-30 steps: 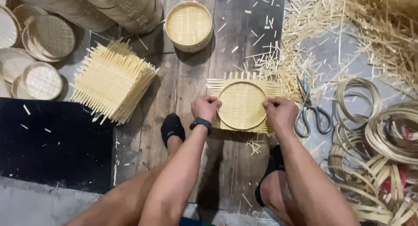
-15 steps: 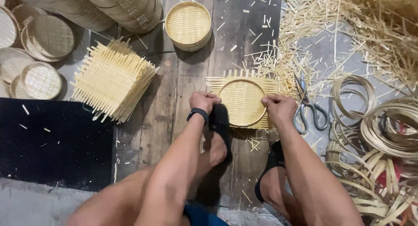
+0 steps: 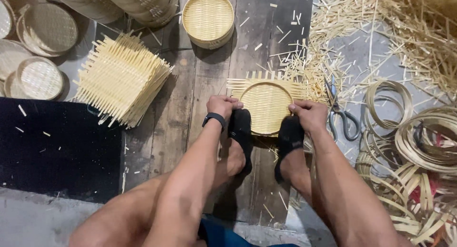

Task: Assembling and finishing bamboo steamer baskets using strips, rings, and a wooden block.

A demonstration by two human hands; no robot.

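Note:
A square woven bamboo mat (image 3: 266, 102) lies on the plank floor with a round bamboo ring (image 3: 247, 90) pressed onto it. My left hand (image 3: 221, 105) grips the ring's left edge; a black band sits on that wrist. My right hand (image 3: 309, 114) holds the ring's right edge. Both my feet in black socks (image 3: 242, 133) press on the near edge of the mat between my hands.
Scissors (image 3: 340, 111) lie just right of the mat. A stack of woven mats (image 3: 119, 78) sits at left, a finished round basket (image 3: 208, 17) at the top, round lids (image 3: 40, 78) far left, bamboo hoops (image 3: 419, 137) at right, loose strips (image 3: 381, 33) upper right, a black mat (image 3: 57, 147) at left.
Both feet have moved forward onto the near edge of the mat. My hands stay on the ring's two sides, shifted slightly.

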